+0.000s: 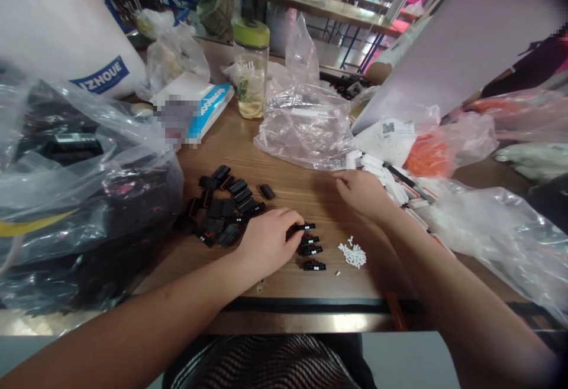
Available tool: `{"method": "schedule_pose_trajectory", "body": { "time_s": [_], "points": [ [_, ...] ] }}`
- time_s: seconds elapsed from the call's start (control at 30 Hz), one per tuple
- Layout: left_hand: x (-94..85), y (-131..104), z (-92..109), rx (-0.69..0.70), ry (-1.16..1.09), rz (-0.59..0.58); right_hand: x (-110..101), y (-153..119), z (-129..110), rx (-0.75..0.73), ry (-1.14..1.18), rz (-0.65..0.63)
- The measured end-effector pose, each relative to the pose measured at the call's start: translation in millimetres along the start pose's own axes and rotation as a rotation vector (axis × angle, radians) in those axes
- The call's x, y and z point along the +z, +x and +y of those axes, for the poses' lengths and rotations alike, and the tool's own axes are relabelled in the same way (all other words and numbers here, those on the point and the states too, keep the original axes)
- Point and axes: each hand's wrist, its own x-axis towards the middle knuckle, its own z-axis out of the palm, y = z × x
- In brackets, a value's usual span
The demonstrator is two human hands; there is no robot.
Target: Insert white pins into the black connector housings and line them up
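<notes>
My left hand (270, 238) pinches a small black plastic connector block (307, 226) with white dots, at the top of a short column. Below it, several like blocks (314, 266) lie in line on the wooden table. Just right of them is a little heap of tiny white pieces (353, 255), with one loose piece (338, 273) apart. My right hand (364, 194) is over the table beside a pile of white plastic strips (377, 167); its thumb and forefinger are drawn together, and whatever they hold is hidden. A heap of black blocks (222, 208) lies left of my left hand.
A large clear bag of black parts (89, 200) fills the left side. Behind stand a green-lidded bottle (251, 70), a notebook (213, 108) and a crumpled clear bag (306, 123). More plastic bags (497, 235) lie at right. The table's edge (284, 321) runs in front.
</notes>
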Motion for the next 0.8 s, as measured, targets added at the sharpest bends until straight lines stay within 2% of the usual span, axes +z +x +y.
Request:
{"method": "schedule_pose_trajectory", "body": {
  "time_s": [0.17,0.37,0.5,0.7,0.8],
  "points": [
    [0.1,-0.3,-0.3,-0.005,-0.013,-0.006,4.8,41.8,19.6,0.035,-0.066,0.042],
    [-0.6,-0.5,0.6,-0.014,-0.015,-0.010,7.4,58.7,28.5,-0.022,-0.072,-0.040],
    [-2.8,-1.4,3.4,0.012,-0.032,0.003,6.2,45.5,17.0,-0.093,0.005,-0.069],
    [-8.1,1.0,3.0,0.021,-0.102,0.044,10.0,2.9,-15.5,-0.108,0.466,-0.083],
    [-6.2,0.9,-0.7,0.049,-0.140,0.161,6.2,-19.0,-35.1,-0.133,0.708,-0.107]
  ]
}}
